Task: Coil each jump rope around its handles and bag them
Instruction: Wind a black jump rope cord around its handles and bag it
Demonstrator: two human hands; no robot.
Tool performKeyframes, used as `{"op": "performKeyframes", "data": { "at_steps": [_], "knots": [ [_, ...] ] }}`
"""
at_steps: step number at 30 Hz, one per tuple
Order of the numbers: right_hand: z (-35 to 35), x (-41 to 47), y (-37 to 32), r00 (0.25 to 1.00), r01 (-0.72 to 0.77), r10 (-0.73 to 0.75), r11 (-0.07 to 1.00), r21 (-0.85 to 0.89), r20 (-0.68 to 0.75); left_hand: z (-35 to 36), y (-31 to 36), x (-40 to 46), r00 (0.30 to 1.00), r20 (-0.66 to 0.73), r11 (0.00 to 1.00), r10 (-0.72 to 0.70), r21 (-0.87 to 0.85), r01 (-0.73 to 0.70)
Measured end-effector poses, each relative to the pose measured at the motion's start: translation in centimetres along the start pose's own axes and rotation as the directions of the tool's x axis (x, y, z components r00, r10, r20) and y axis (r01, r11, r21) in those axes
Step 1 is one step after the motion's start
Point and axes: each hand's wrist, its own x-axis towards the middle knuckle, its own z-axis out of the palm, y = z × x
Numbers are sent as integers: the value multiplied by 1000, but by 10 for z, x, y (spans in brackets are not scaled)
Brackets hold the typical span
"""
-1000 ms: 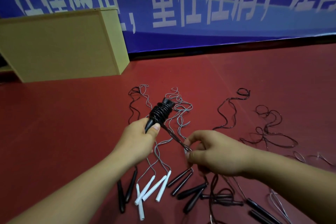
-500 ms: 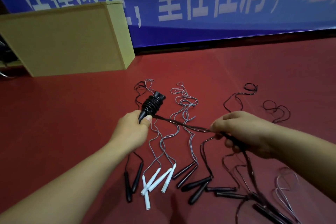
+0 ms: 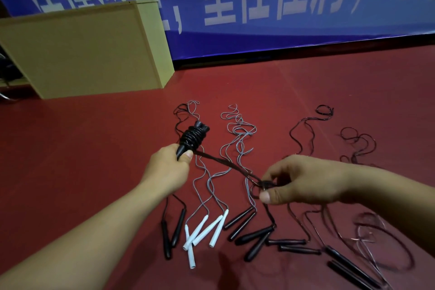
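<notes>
Your left hand point(image 3: 169, 167) is clenched around the lower, tapered end of the coiled handle pair point(image 3: 193, 139). Its long axis runs up and away from you, tilted to the right, with the blunt handle tops at the far end and the black coils bunched just above your thumb. From the base of those coils the loose black rope point(image 3: 226, 163) leaves beside your left thumb and slants down to the right, across the gap between your hands, into your right hand point(image 3: 303, 181). There your thumb and curled fingers pinch it, with a small loop of rope showing at your fingertips; how it lies inside the hand is blurred.

Below and between your hands, the uncoiled ropes lie on the red floor point(image 3: 94, 148) with their handles nearest you: a black pair point(image 3: 171, 231) under your left forearm, white handles point(image 3: 202, 231) to its right, and further black handles point(image 3: 249, 231) under your right hand. Their cords trail away from you, past your hands. Beyond your left hand stands a yellow box point(image 3: 89, 52).
</notes>
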Motion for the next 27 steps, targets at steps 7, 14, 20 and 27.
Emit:
{"op": "performKeyframes", "data": {
  "at_steps": [7,14,20,27],
  "knots": [
    [1,1,-3,964,18,-43,995,-97,-263,0,-8,3,999,-9,995,-33,90,34],
    [-4,3,1,869,-114,9,977,-182,-494,0,-14,6,998,-10,994,-56,96,56],
    [-13,4,11,848,-271,90,920,-283,-522,0,-11,5,999,-7,994,-50,102,50],
    [-17,-2,1,911,-191,106,965,-179,-399,0,-12,5,999,-6,993,-47,111,47]
  ]
}}
